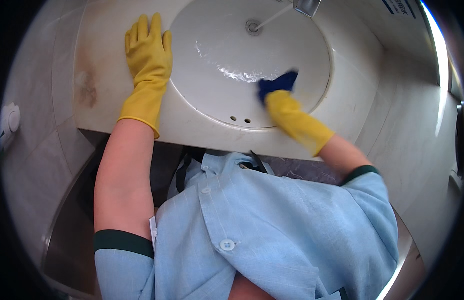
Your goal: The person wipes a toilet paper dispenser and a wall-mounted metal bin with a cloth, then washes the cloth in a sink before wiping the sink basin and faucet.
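Both my hands wear yellow rubber gloves. My left hand (147,52) rests flat on the countertop (100,63), left of the basin, with its fingers apart and nothing in it. Inside the white oval washbasin (217,48), my right hand (284,107) grips a dark blue cloth (277,85) against the front right part of the bowl; motion blurs this hand. Water runs from the metal faucet (307,6) in a thin stream (275,17) to the drain (253,27). Rippling water glints across the bowl's middle.
Two overflow holes (240,119) sit in the basin's front wall. A brown stain (87,88) marks the counter at left. Tiled walls (401,101) stand close on both sides. A white fixture (9,123) hangs at far left. A sign with writing (401,7) is at upper right.
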Available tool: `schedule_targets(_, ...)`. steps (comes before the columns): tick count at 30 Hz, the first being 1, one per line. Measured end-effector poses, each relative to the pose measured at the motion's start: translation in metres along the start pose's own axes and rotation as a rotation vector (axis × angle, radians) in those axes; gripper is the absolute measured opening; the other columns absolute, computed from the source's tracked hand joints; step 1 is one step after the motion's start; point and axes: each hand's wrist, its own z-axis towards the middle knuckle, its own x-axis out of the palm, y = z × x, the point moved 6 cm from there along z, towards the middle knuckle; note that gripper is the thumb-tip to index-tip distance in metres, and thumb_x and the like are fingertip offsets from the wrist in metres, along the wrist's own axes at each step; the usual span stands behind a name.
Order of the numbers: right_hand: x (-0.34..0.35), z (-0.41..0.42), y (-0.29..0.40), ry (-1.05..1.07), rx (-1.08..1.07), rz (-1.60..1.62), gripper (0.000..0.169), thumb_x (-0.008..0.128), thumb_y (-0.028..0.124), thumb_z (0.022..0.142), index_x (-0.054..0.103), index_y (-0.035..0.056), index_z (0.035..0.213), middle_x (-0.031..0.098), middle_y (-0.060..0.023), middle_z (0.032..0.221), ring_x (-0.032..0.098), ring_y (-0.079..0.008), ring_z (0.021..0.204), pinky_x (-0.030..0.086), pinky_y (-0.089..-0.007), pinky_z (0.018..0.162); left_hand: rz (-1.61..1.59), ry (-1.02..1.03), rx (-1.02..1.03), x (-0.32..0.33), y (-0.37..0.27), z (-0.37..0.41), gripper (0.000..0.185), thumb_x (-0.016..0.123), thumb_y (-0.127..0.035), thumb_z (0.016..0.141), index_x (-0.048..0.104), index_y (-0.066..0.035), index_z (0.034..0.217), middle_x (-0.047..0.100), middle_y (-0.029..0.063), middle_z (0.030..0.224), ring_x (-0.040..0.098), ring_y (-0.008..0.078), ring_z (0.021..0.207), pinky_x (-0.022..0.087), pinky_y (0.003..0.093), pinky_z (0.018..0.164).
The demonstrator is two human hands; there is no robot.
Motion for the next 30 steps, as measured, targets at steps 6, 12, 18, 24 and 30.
schedule_targets(6,-0.144,0.094,0.140,-0.703,-0.256,0.562,0.037,0.066,0.025,0.100,0.065,0.0074,0.132,0.069,-0.0201,0.133,0.068,-0.0390,0.116,0.058,-0.0489,0.093,-0.051,-0.021,0.044,-0.011,-0.014,0.018,0.039,0.062,-0.016,0.099,0.064,-0.004,0.137,0.062,0.0234,0.138,0.057,0.0439,0.123,0.044,0.0509,0.111)
schedule_targets(12,-0.159,0.102,-0.001,-0.492,0.199,0.669,0.057,0.072,0.044,0.097,0.063,0.0081,0.140,0.073,-0.0165,0.125,0.072,-0.0335,0.109,0.060,-0.0428,0.094,-0.043,0.052,-0.004,-0.004,-0.007,0.014,0.038,0.059,-0.013,0.099,0.065,-0.003,0.135,0.061,0.0233,0.139,0.057,0.0446,0.122,0.045,0.0500,0.110)
schedule_targets(18,-0.220,0.030,0.031,-0.669,0.008,0.395,0.056,0.070,0.044,0.097,0.063,0.0158,0.145,0.073,-0.0138,0.128,0.072,-0.0322,0.112,0.058,-0.0401,0.097,-0.066,-0.012,-0.005,-0.007,-0.006,0.011,0.037,0.058,-0.012,0.100,0.065,-0.002,0.135,0.061,0.0237,0.140,0.057,0.0429,0.124,0.044,0.0496,0.111)
schedule_targets(24,-0.220,0.059,0.023,-0.783,-0.165,0.026,0.047,0.063,0.039,0.097,0.068,0.0175,0.139,0.072,-0.0138,0.132,0.072,-0.0344,0.111,0.057,-0.0435,0.098,0.009,-0.033,0.042,-0.002,-0.009,0.014,0.036,0.063,-0.009,0.094,0.067,-0.004,0.129,0.063,0.0186,0.134,0.059,0.0371,0.119,0.045,0.0464,0.108)
schedule_targets(30,-0.166,0.080,-0.008,-0.631,-0.348,-0.112,0.054,0.066,0.037,0.100,0.060,0.0172,0.150,0.050,-0.0231,0.159,0.054,-0.0409,0.140,0.044,-0.0455,0.117,-0.067,-0.027,0.034,-0.003,-0.008,0.016,0.038,0.058,-0.011,0.099,0.065,-0.002,0.135,0.061,0.0247,0.139,0.058,0.0437,0.123,0.044,0.0511,0.112)
